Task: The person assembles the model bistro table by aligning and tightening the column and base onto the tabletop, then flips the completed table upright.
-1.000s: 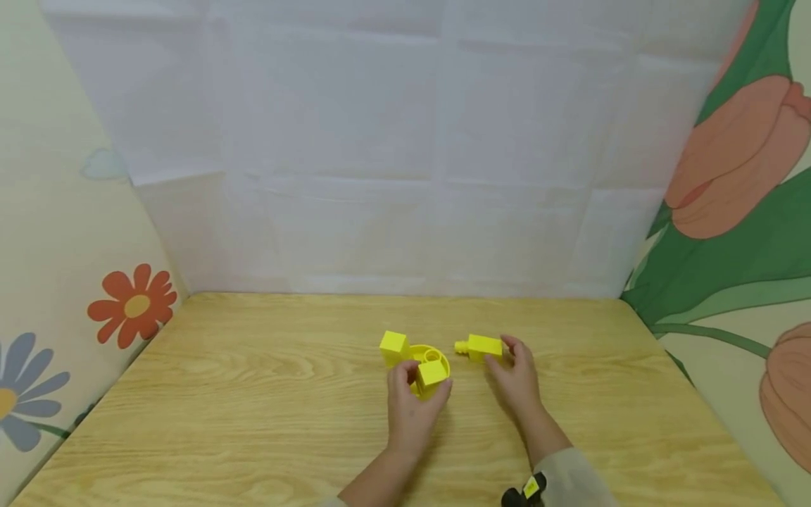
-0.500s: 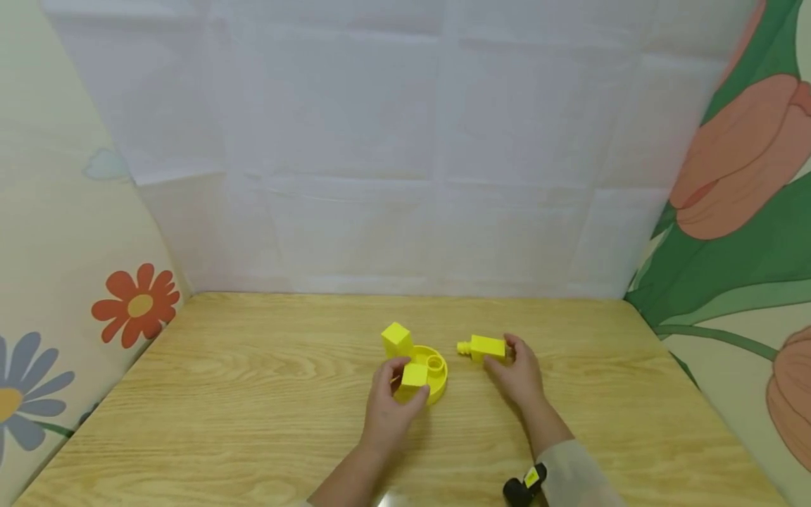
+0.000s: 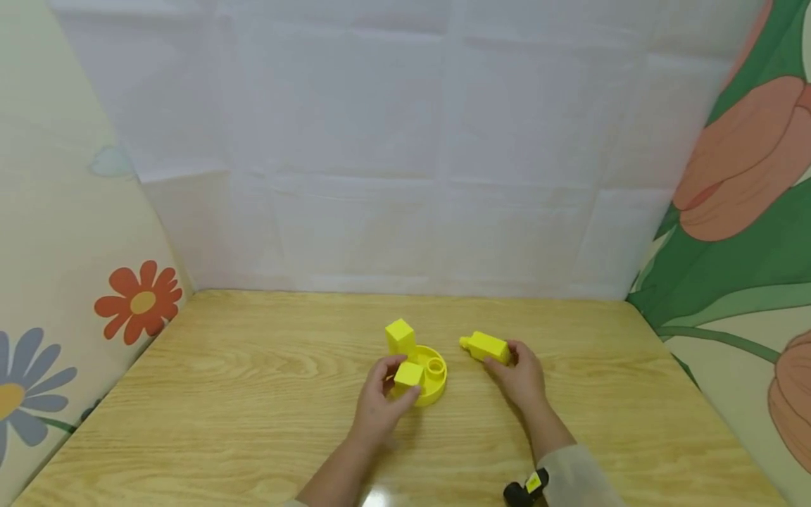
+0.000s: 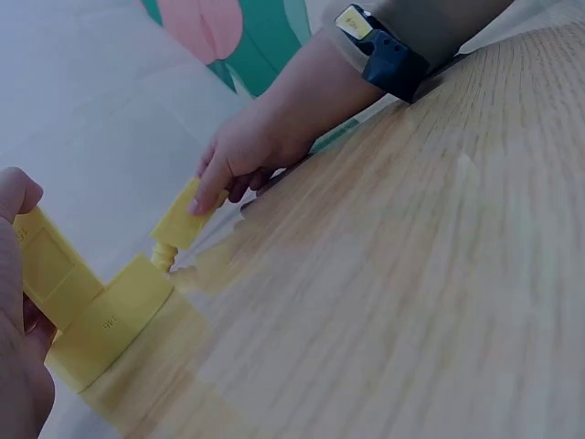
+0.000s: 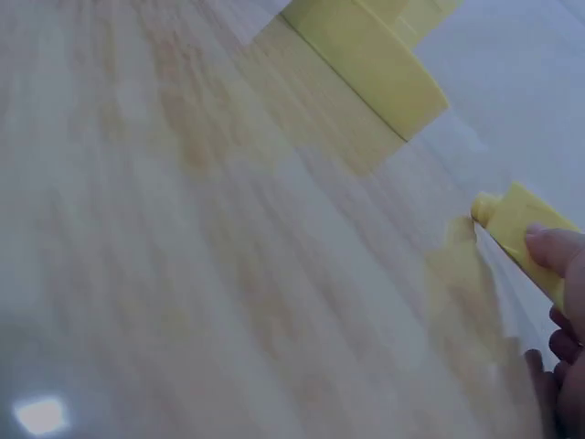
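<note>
A round yellow base [image 3: 432,393] with a raised rim stands on the table, a ring-shaped socket [image 3: 435,367] showing inside it. Two square yellow posts rise from it: a far post [image 3: 400,336] and a near post [image 3: 410,374]. My left hand [image 3: 378,405] grips the near post between thumb and fingers. To the right, my right hand [image 3: 523,375] pinches a loose yellow post [image 3: 488,346] by its right end. That post lies sideways, its narrow threaded-looking stub [image 4: 164,257] pointing left at the base. In the right wrist view, base and loose post [image 5: 521,229] are apart.
The wood-grain table [image 3: 253,408] extends around both hands. A white sheet [image 3: 355,155] hangs behind its far edge, and flower-patterned walls flank it. A black device [image 3: 527,489] is strapped at the right wrist.
My left hand has moved left with the near post, and the base has turned so its socket shows more fully. The loose post has shifted slightly right and its stub has swung away from me.
</note>
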Motion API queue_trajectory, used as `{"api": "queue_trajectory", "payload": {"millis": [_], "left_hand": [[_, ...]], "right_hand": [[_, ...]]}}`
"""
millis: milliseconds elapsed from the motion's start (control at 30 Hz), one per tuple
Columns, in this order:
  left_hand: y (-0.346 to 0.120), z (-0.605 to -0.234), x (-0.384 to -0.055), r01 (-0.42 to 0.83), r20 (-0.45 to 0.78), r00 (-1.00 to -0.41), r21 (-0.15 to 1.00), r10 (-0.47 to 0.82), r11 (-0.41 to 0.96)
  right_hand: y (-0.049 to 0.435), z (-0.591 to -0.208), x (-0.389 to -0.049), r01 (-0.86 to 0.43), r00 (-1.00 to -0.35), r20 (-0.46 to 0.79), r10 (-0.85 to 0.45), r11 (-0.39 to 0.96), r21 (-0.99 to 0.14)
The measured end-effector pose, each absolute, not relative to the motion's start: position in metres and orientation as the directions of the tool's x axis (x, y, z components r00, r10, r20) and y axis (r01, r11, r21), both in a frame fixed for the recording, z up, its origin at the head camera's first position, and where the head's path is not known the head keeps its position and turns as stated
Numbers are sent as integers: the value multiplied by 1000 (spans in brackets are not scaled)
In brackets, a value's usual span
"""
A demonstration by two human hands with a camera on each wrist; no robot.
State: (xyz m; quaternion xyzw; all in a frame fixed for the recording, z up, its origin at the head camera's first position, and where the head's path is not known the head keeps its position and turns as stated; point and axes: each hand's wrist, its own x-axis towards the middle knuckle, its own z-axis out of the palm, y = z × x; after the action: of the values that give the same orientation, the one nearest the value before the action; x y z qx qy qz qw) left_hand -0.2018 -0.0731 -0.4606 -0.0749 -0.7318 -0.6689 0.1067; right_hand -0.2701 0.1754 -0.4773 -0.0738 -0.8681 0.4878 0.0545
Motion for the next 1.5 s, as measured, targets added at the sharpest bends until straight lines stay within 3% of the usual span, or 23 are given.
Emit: {"api": "queue_trajectory", "payload": {"millis": [233,400,867,1500], "left_hand": [[-76,-464,-204,230,233,-972,969,-20,90],[-77,-464,-205,230,232,-973,968,-3,95],[-81,-464,-206,249,250,-966,968,62,-21],[-80,-466,-211,263,267,-962,962,55,-67]], "right_hand": [[170,-471,-261,8,-969,57,240,263,-965],[161,-462,-251,-45,-962,95,256,194,-980],[140,-442,-229,-115,-984,137,114,180,-977],[122,-435,-233,-112,-993,116,15,153,-982]]}}
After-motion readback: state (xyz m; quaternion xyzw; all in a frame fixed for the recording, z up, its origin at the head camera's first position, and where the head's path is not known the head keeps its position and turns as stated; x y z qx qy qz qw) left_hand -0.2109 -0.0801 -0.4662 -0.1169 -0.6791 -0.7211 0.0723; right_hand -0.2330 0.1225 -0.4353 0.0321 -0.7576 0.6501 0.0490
